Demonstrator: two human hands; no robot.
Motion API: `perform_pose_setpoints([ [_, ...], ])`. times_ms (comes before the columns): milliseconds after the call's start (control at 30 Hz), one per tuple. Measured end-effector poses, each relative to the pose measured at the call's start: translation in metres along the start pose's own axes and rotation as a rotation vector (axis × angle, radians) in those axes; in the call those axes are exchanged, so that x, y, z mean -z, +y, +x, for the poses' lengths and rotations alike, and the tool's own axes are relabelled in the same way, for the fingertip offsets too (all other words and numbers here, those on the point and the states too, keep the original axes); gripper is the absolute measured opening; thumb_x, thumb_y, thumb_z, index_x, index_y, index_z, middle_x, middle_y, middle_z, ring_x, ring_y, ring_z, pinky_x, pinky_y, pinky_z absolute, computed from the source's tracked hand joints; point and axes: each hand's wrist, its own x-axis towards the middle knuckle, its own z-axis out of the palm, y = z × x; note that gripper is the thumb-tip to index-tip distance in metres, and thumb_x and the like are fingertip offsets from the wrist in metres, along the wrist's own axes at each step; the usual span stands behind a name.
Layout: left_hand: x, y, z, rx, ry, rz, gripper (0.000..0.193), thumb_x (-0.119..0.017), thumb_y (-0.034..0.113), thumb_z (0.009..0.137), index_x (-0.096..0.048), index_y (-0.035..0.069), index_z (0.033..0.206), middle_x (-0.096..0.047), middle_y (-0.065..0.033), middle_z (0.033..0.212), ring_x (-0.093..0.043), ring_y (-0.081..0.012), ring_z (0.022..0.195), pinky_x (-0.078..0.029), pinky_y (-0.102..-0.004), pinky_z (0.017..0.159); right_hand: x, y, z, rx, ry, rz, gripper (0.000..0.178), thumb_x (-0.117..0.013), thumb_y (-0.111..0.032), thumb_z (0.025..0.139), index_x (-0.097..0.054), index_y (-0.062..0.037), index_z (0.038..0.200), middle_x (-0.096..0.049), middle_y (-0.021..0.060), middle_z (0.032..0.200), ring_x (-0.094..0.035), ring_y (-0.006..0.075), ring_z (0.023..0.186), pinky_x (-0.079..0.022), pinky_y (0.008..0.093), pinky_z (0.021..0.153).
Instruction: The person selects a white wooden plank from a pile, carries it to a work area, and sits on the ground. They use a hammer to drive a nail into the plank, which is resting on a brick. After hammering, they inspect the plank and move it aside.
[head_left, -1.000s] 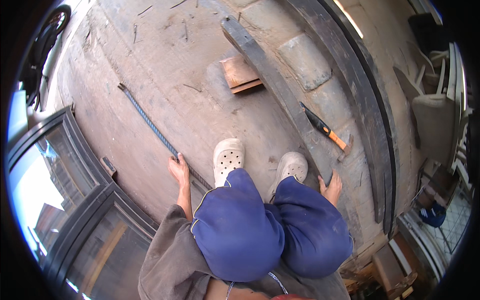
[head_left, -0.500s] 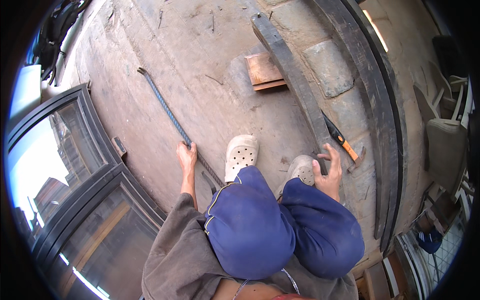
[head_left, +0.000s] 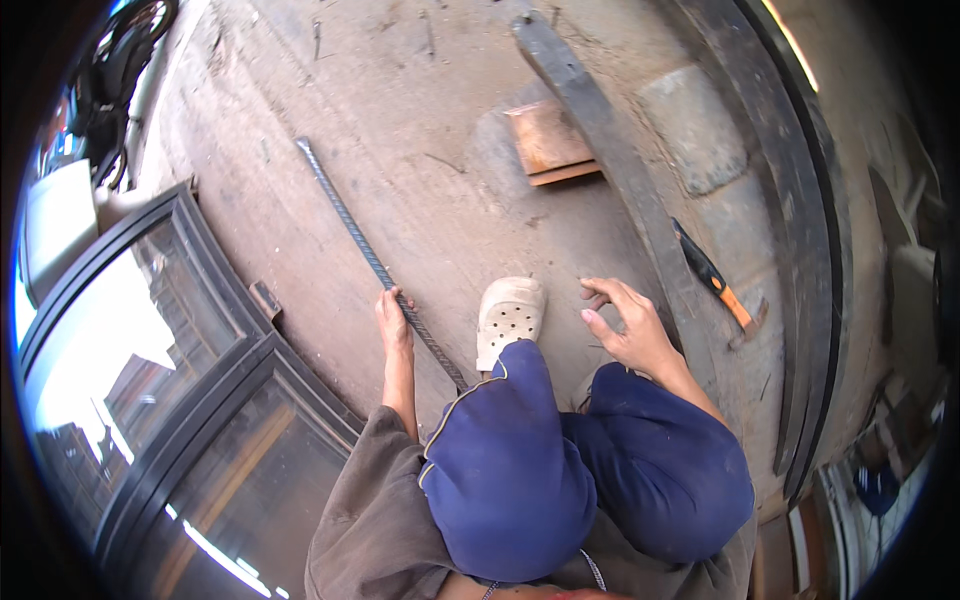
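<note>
My left hand [head_left: 393, 315] is closed round a ribbed steel pry bar [head_left: 347, 223]. The bar's far end points to the upper left, and its near end passes out of sight by my left knee. My right hand [head_left: 628, 322] hovers over the floor between my pale perforated clog [head_left: 511, 312] and a dark wooden beam [head_left: 610, 135]; its fingers are half bent, the thumb stands apart, and I see nothing between them. Under the beam's left side lies a brown wooden block [head_left: 548, 140].
A hammer [head_left: 717, 283] with a black and orange handle lies right of the beam. Farther right stand long dark timbers [head_left: 790, 180]. At the left rests a dark-framed glazed panel [head_left: 225, 330]. Several loose nails [head_left: 430, 32] are scattered on the far floor.
My right hand has risen from beside the right clog and moved forward and left. The pry bar has turned about its length, so its forked tip shows differently. The view has shifted slightly.
</note>
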Motion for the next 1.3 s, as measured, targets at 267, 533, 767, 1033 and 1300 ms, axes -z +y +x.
perform_pose_setpoints([
  [267,-0.028,0.170,-0.028,0.351,-0.317,-0.310,0.033,-0.058,0.037,0.098,-0.052,0.005,0.096,-0.041,0.0023,0.072,-0.035,-0.0018,0.047,-0.030,-0.0162,0.037,0.063,-0.108,0.059,0.056,-0.105,-0.087,0.034,-0.067,-0.019,0.088,-0.060,0.0011,0.115,-0.065,0.0174,0.101,-0.066,0.0278,0.088,-0.051,0.0381,0.082],
  [533,-0.111,0.312,-0.124,0.697,-0.419,-1.306,0.027,-0.046,0.021,0.103,-0.043,-0.001,0.088,-0.039,-0.0020,0.066,-0.036,-0.0045,0.046,-0.035,-0.0181,0.035,0.061,-0.267,0.007,-0.841,-0.566,0.731,0.061,-0.049,-0.051,0.098,-0.048,0.0006,0.132,-0.066,0.0178,0.102,-0.065,0.0288,0.100,-0.056,0.0422,0.080],
  [767,-0.178,0.338,-0.294,0.663,-0.493,-1.322,0.036,-0.041,0.035,0.104,-0.049,0.005,0.086,-0.036,0.0035,0.059,-0.031,-0.0036,0.040,-0.032,-0.0181,0.031,0.105,-0.365,-0.109,-1.161,-0.179,1.539,0.056,-0.044,-0.047,0.101,-0.040,-0.0022,0.134,-0.059,0.0092,0.089,-0.067,0.0207,0.063,-0.062,0.0374,0.056],
  [1033,-0.199,0.340,-0.363,0.822,-0.547,-1.165,0.053,-0.038,0.062,0.098,-0.044,0.014,0.077,-0.030,0.0053,0.049,-0.029,-0.0061,0.035,-0.028,-0.0207,0.030,0.202,-0.418,-0.127,-1.197,-0.139,1.199,0.053,-0.051,-0.034,0.100,-0.036,-0.0069,0.142,-0.053,0.0046,0.083,-0.053,0.0106,0.055,-0.046,0.0248,0.045],
  [1300,-0.226,0.324,-0.350,0.919,-0.518,-1.042,0.051,-0.038,0.058,0.099,-0.049,0.012,0.081,-0.038,0.0038,0.053,-0.034,-0.0059,0.036,-0.033,-0.0211,0.032,0.187,-0.436,-0.104,-0.930,-0.184,0.140,0.050,-0.050,-0.012,0.097,-0.036,-0.0023,0.144,-0.061,0.0221,0.096,-0.062,0.0326,0.085,-0.049,0.0390,0.073],
])
